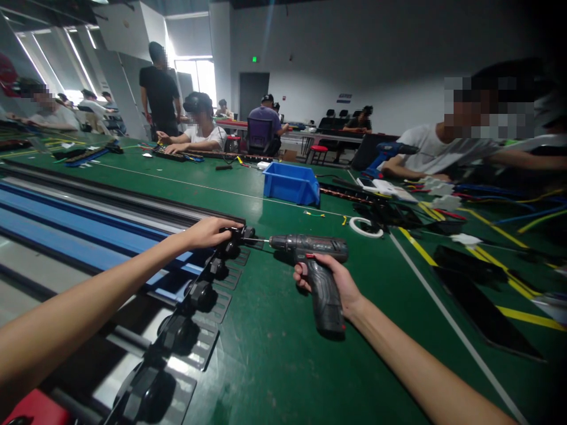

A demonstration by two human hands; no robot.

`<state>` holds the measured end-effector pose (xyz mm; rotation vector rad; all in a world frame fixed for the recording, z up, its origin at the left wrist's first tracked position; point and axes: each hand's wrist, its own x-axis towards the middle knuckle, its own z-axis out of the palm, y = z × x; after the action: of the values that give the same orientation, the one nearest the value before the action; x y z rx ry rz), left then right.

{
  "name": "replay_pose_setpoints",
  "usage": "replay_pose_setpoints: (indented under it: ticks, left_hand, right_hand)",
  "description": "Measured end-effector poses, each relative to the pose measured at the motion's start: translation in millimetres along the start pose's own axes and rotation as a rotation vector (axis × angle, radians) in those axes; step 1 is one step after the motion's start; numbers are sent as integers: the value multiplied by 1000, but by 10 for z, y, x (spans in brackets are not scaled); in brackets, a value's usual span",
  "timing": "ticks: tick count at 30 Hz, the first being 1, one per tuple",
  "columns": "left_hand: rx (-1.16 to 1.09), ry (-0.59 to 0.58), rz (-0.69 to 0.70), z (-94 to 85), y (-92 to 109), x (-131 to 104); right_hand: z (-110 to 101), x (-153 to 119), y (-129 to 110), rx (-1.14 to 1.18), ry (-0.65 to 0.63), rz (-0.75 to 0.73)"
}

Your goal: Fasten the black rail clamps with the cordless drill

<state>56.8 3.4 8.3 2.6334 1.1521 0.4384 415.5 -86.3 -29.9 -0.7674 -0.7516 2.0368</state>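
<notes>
My right hand point(328, 274) grips a black cordless drill point(316, 248) lying on its side in the air just over the table, a finger at its trigger. The drill's long thin bit points left and reaches the far end of a metal bracket plate point(208, 301). Along that plate sit several black cable glands point(201, 295). My left hand point(215, 231) rests on the far corner of the long blue and black frame point(110, 221), close to the bit's tip. Its fingertips curl over the edge, and whether they pinch anything is hidden.
A blue bin point(291, 182) stands beyond the drill, with a white tape roll point(365, 227) to its right. Dark flat panels point(482, 307) and loose cables lie at the right. Co-workers sit around the green table point(266, 354); a blue drill point(390, 154) is by one.
</notes>
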Motion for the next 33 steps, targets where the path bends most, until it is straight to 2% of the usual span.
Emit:
replay_pose_setpoints:
  ticks: [20,33]
  left_hand:
    - [25,7,-8,23,3,-11]
    - [139,8,-6,33,41,-6]
  right_hand:
    - [16,22,-4,-28,-24,7]
    - [51,37,-13,-91,-14,10]
